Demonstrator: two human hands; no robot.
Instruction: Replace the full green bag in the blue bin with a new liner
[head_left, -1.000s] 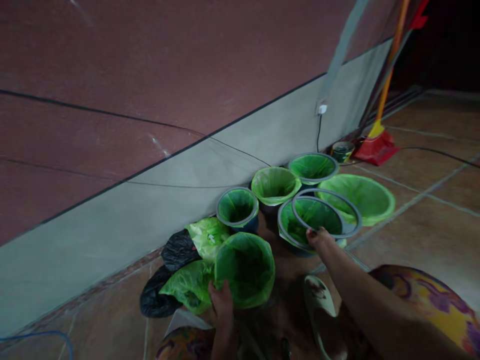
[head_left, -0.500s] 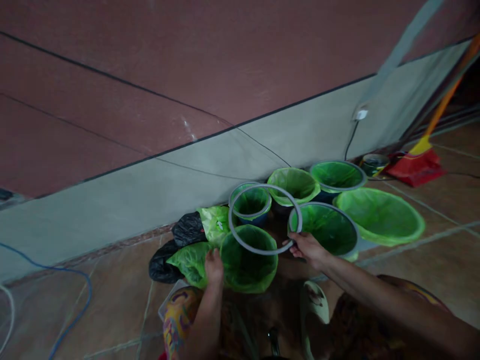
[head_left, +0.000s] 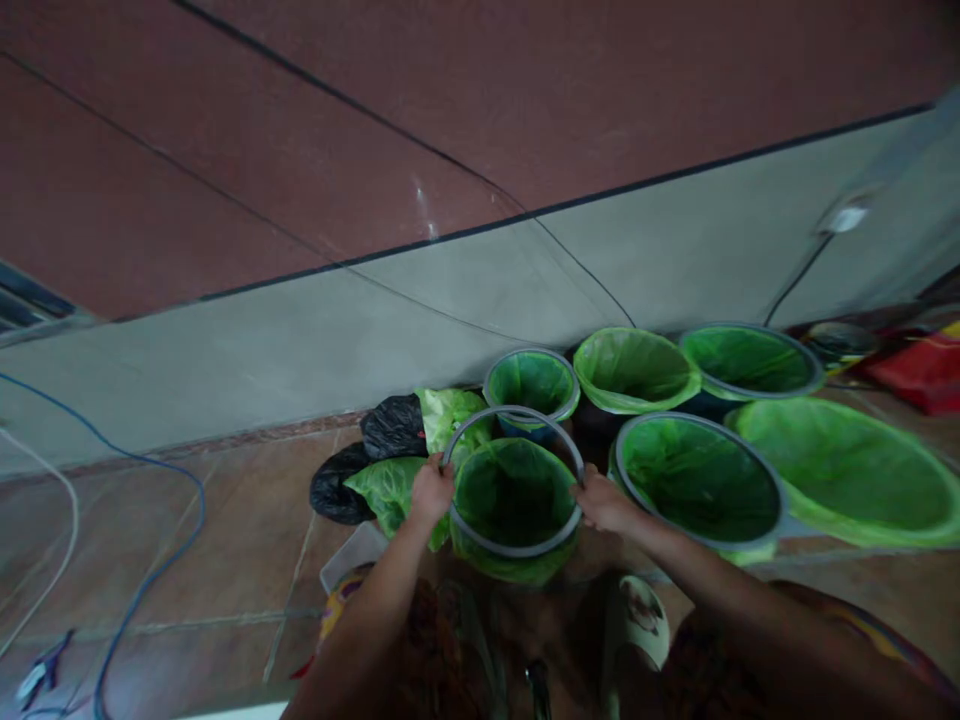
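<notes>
A grey ring [head_left: 517, 549] is held between my two hands over the nearest bin, which has a green bag [head_left: 514, 490] lining it. My left hand [head_left: 433, 490] grips the ring's left side, and my right hand [head_left: 602, 500] grips its right side. The ring's near edge lies across the front of the bag, while its far edge stands higher, behind the bin's mouth. Whether it touches the bin all round, I cannot tell. Beside my left hand are a loose green bag [head_left: 390, 497] and black bags [head_left: 341, 485].
More bins lined in green stand along the wall, among them a small ringed bin [head_left: 534, 352], a ringed bin [head_left: 780, 500] and a wide bin [head_left: 847, 480]. A red dustpan [head_left: 922, 370] lies far right. A blue hose [head_left: 196, 500] crosses the floor at left.
My left hand has moved up from the bag and taken hold of the ring. The ring has come down over the nearest bin. The view has shifted left.
</notes>
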